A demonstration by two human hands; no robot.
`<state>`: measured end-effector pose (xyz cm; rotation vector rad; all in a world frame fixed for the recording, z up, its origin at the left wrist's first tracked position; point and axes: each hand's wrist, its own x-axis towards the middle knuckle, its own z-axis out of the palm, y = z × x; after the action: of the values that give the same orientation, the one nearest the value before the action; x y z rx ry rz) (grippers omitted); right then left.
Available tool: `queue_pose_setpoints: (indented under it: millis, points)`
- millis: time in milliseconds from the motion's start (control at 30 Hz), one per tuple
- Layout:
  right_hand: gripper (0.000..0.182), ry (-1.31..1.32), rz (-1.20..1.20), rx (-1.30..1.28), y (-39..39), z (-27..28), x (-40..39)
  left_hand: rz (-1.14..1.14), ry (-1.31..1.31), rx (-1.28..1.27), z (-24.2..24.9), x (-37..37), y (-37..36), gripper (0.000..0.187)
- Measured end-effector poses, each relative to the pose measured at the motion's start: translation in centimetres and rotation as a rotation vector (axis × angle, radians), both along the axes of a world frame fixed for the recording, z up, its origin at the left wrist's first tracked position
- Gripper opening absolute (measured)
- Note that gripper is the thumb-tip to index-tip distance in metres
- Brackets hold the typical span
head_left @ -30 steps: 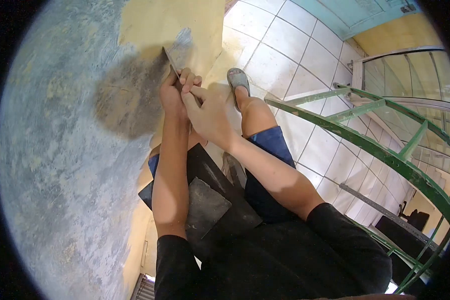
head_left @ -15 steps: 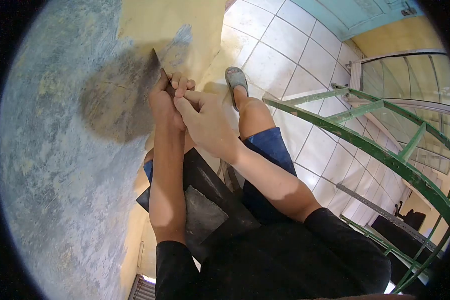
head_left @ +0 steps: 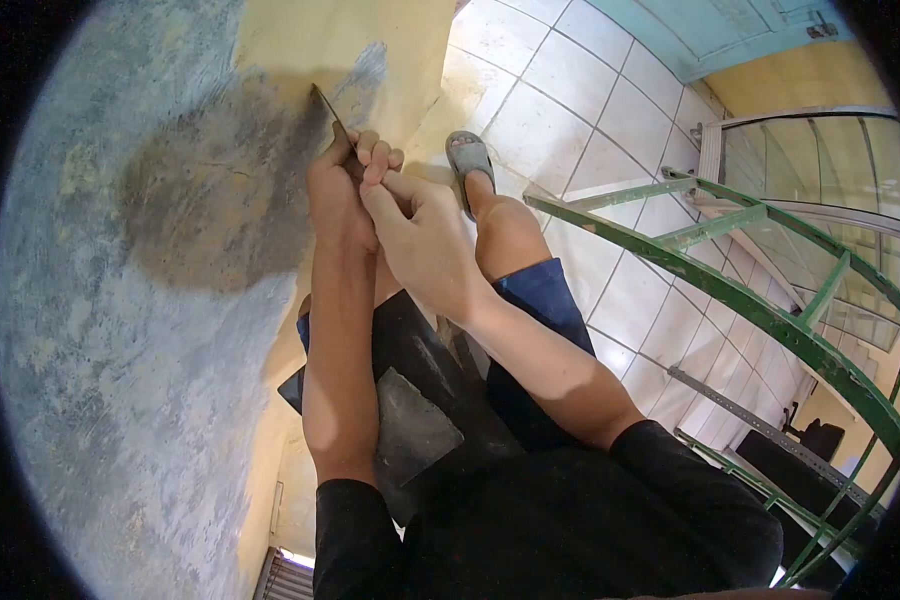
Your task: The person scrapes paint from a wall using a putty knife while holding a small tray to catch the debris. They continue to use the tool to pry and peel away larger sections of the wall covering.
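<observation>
My left hand (head_left: 340, 205) is closed around a putty knife (head_left: 327, 107), whose thin dark blade points up and away beside the wall. Its handle is mostly hidden by the fingers. My right hand (head_left: 425, 240) is closed in a pinch, thumb and forefinger against the left fingertips; what lies between them, if anything, is hidden. Below my forearms a flat black board (head_left: 435, 360) rests over my lap, with a rough grey patch (head_left: 415, 425) on it.
On the left a wall (head_left: 100, 330) carries blotchy grey-blue coating beside yellow paint. A green metal ladder (head_left: 710, 265) lies across the right side over white floor tiles (head_left: 570, 70). Behind it are a glass-paned frame (head_left: 820, 160) and a pale blue door (head_left: 710, 30).
Both hands have shifted slightly right together. The putty knife's blade has turned and now shows more edge-on. The shadow on the wall has moved left.
</observation>
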<state>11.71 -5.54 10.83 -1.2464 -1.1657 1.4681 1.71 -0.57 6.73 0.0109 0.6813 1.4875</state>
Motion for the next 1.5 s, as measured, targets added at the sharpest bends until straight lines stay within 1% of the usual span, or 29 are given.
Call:
queue_pose_setpoints:
  millis: [100,167,200,267,367,467,600,667,800,867,900,967,1000,1067,1100,1233,1300,1333,1400,1433,1500]
  points:
    - [0.031,-0.069,-0.016,0.036,-0.1,0.3,0.1,-0.031,-0.014,0.019,-0.2,-0.1,0.1,0.026]
    - [0.031,-0.159,0.017,0.036,-0.2,1.3,-0.1,-0.024,-0.092,0.029,-0.5,-0.9,-0.2,0.024]
    - [0.031,-0.156,0.016,0.041,-0.4,0.7,-0.6,-0.024,-0.089,0.034,-0.4,-1.2,-0.3,0.024]
    - [0.031,0.004,-0.027,0.024,-0.8,-0.8,-1.9,-0.021,-0.094,-0.025,0.1,-1.7,-0.6,0.023]
    - [0.032,0.033,-0.047,0.030,-1.1,0.4,-1.6,0.012,-0.043,-0.035,0.5,-1.1,-1.0,0.025]
    - [0.033,0.089,-0.007,0.024,-1.3,0.0,-1.4,0.038,-0.034,-0.008,0.3,-1.2,-1.6,0.026]
    - [0.034,0.101,0.032,-0.025,-0.8,0.0,-1.2,0.047,-0.017,-0.036,0.0,-1.2,-1.0,0.028]
    - [0.034,0.081,0.005,0.003,-0.4,0.0,-1.3,-0.003,-0.016,-0.004,-0.3,-1.5,-0.5,0.026]
    - [0.035,0.021,-0.021,0.037,0.1,0.8,-1.1,-0.033,-0.059,0.015,-0.9,-1.7,0.2,0.026]
    - [0.035,-0.042,-0.063,-0.038,1.5,1.8,-0.9,-0.079,-0.046,-0.097,-1.0,-1.3,2.3,0.032]
    - [0.035,-0.042,-0.064,-0.040,2.6,0.5,-0.7,-0.080,-0.047,-0.099,-2.3,-1.0,3.7,0.032]
    - [0.034,0.215,-0.086,-0.153,5.8,-3.1,0.0,-0.289,-0.080,0.000,-5.7,-0.3,7.1,0.040]
    - [0.034,0.213,-0.086,-0.147,6.8,-3.4,0.7,-0.290,-0.082,0.006,-5.9,0.7,7.6,0.040]
    - [0.033,0.163,-0.012,-0.339,7.7,-3.8,2.4,-0.184,0.197,-0.139,-6.3,2.8,7.8,0.046]
    - [0.034,0.192,-0.001,-0.326,7.7,-4.1,2.7,-0.184,0.081,-0.086,-6.5,3.0,7.6,0.047]
    - [0.034,0.101,-0.023,-0.254,6.6,-5.6,2.2,-0.131,0.091,-0.186,-6.7,2.8,6.6,0.047]
    - [0.034,0.061,-0.041,-0.133,5.4,-6.2,1.5,-0.171,-0.068,-0.049,-6.4,1.9,5.1,0.044]
    - [0.034,0.063,-0.038,-0.131,4.6,-6.5,1.4,-0.169,-0.066,-0.047,-5.8,1.9,4.1,0.044]
    - [0.033,-0.095,-0.008,0.056,3.1,-6.6,1.2,-0.014,-0.056,0.014,-4.3,1.8,2.2,0.039]
    - [0.033,-0.092,-0.009,0.059,2.3,-4.9,1.3,0.017,-0.079,0.008,-4.4,1.6,1.7,0.034]
    - [0.033,-0.176,0.045,0.116,0.9,-1.5,1.7,0.034,-0.081,0.039,-4.1,1.0,0.5,0.033]
